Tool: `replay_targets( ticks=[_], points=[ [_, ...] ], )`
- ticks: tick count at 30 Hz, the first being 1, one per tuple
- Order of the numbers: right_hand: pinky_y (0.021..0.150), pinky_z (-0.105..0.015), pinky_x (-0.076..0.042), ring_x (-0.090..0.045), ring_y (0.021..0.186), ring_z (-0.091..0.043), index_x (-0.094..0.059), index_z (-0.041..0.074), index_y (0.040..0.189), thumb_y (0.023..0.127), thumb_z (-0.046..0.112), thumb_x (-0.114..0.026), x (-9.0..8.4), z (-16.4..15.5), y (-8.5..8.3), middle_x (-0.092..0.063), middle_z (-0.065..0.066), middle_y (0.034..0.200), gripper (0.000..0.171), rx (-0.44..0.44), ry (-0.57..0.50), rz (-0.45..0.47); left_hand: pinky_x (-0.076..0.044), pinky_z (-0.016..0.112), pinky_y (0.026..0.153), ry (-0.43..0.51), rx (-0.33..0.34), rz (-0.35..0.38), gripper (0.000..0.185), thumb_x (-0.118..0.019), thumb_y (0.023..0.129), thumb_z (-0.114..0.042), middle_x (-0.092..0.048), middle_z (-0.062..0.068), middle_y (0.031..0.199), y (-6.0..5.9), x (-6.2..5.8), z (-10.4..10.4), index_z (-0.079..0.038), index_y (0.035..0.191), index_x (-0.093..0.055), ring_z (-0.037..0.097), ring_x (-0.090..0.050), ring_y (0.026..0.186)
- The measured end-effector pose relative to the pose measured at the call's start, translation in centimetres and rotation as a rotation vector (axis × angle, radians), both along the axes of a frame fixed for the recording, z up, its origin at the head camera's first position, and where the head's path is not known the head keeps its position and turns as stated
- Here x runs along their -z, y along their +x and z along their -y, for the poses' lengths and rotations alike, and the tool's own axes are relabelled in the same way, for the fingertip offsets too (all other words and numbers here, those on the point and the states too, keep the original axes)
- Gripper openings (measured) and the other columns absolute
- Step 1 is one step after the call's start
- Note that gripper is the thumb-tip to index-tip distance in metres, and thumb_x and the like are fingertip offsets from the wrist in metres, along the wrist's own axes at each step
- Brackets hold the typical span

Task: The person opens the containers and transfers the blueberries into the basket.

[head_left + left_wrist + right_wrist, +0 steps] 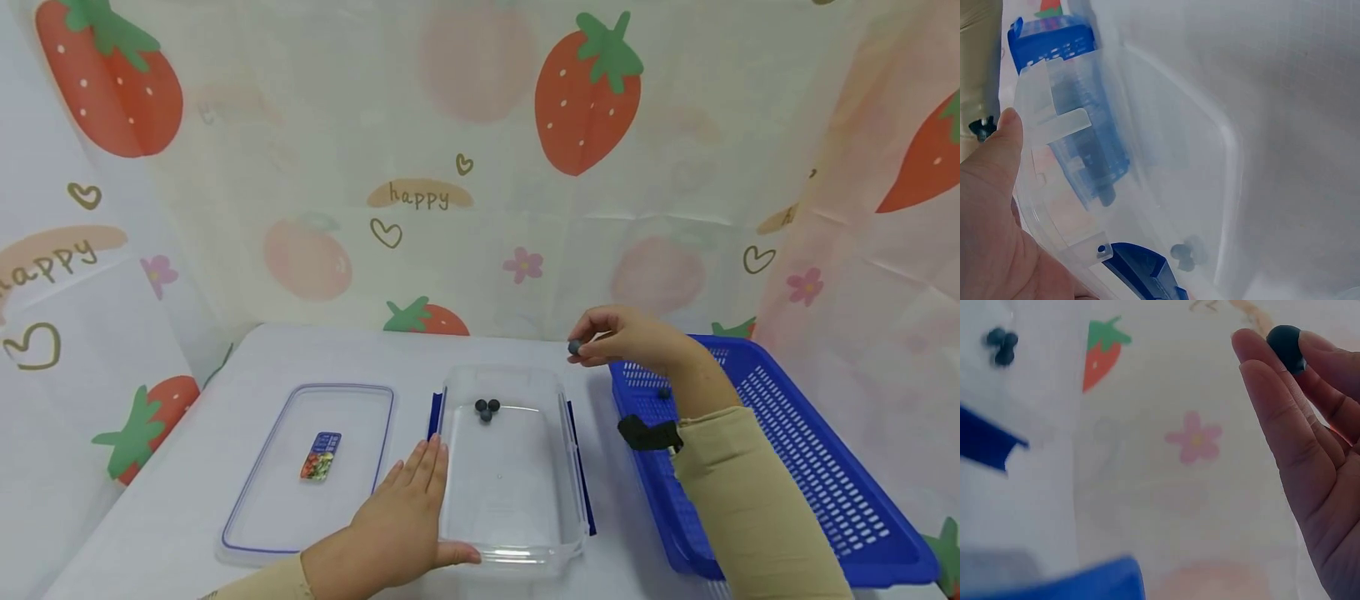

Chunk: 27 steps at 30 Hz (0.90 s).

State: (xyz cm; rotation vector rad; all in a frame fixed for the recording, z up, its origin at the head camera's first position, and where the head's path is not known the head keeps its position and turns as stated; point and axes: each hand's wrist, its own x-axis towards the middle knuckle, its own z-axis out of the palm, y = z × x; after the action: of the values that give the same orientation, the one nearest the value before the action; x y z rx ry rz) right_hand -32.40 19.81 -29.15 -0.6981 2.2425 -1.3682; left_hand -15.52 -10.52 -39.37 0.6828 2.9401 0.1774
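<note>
A clear plastic container [570,467] with blue side clips sits at the table's middle, three dark blueberries [487,407] lying near its far end. My left hand [401,521] rests flat against its near left corner, thumb along the front rim [1035,187]. My right hand [626,337] hovers above the container's far right corner, pinching one blueberry [574,347] between thumb and fingertips [1285,344]. The three berries [1000,345] show far off in the right wrist view.
The container's lid [262,483], with a small label [321,455], lies flat to the left. A blue perforated basket [810,467] stands on the right with one berry [663,392] in it. Strawberry-print curtains surround the table.
</note>
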Motion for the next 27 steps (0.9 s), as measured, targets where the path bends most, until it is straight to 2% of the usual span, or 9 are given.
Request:
replay_targets(
  ticks=[5,9,13,18,23,27],
  points=[
    [0.083,-0.036,-0.050,-0.063,0.096,-0.023,-0.052,-0.008,0.104,0.088,0.005,-0.059,0.2,-4.3,0.1,-0.057,-0.018,0.102,0.022,0.094,-0.002,-0.024,-0.025,0.052,0.104,0.004,-0.001,0.008,0.116,-0.040,0.069,-0.081,-0.012,0.024,0.149,0.1,-0.3,-0.1,0.007,0.143,-0.017,0.035,-0.011,0.137],
    [0.081,-0.034,-0.051,-0.063,0.094,-0.021,-0.050,-0.012,0.104,0.088,0.004,-0.058,0.9,-7.3,0.2,-0.054,-0.018,0.101,0.024,0.153,-0.009,-0.021,-0.025,0.051,0.104,-0.005,0.001,0.006,0.118,-0.035,0.068,-0.083,-0.011,0.024,0.149,0.2,-0.4,-0.1,0.007,0.143,-0.017,0.035,-0.012,0.137],
    [0.080,-0.030,-0.051,-0.063,0.092,-0.015,-0.049,-0.012,0.106,0.089,0.006,-0.058,2.0,-9.9,0.4,-0.054,-0.014,0.100,0.027,0.201,0.009,-0.017,-0.025,0.052,0.104,-0.003,0.003,0.006,0.117,-0.036,0.069,-0.082,-0.012,0.024,0.149,0.2,-0.4,-0.1,0.007,0.142,-0.017,0.036,-0.012,0.137],
    [0.080,-0.027,-0.050,-0.062,0.092,-0.010,-0.047,-0.013,0.109,0.090,0.008,-0.057,3.5,-12.4,0.5,-0.054,-0.012,0.101,0.029,0.250,0.041,0.006,-0.025,0.052,0.104,0.000,-0.006,0.012,0.116,-0.040,0.070,-0.081,-0.011,0.024,0.149,0.2,-0.4,-0.1,0.007,0.143,-0.016,0.035,-0.011,0.137],
    [0.083,-0.031,-0.050,-0.062,0.093,-0.013,-0.048,-0.015,0.107,0.089,0.003,-0.056,4.9,-14.4,0.5,-0.056,-0.010,0.098,0.026,0.262,0.020,0.052,-0.024,0.052,0.105,0.003,-0.014,0.034,0.118,-0.037,0.068,-0.083,-0.011,0.023,0.149,0.2,-0.5,-0.2,0.006,0.143,-0.016,0.035,-0.010,0.137],
    [0.086,-0.034,-0.048,-0.062,0.095,-0.015,-0.048,-0.014,0.109,0.091,0.004,-0.054,5.6,-15.4,0.7,-0.055,-0.010,0.100,0.026,0.279,0.053,0.074,-0.023,0.052,0.105,0.001,-0.013,0.042,0.119,-0.034,0.067,-0.084,-0.011,0.023,0.149,0.2,-0.6,-0.2,0.006,0.143,-0.016,0.034,-0.010,0.138]
  ],
)
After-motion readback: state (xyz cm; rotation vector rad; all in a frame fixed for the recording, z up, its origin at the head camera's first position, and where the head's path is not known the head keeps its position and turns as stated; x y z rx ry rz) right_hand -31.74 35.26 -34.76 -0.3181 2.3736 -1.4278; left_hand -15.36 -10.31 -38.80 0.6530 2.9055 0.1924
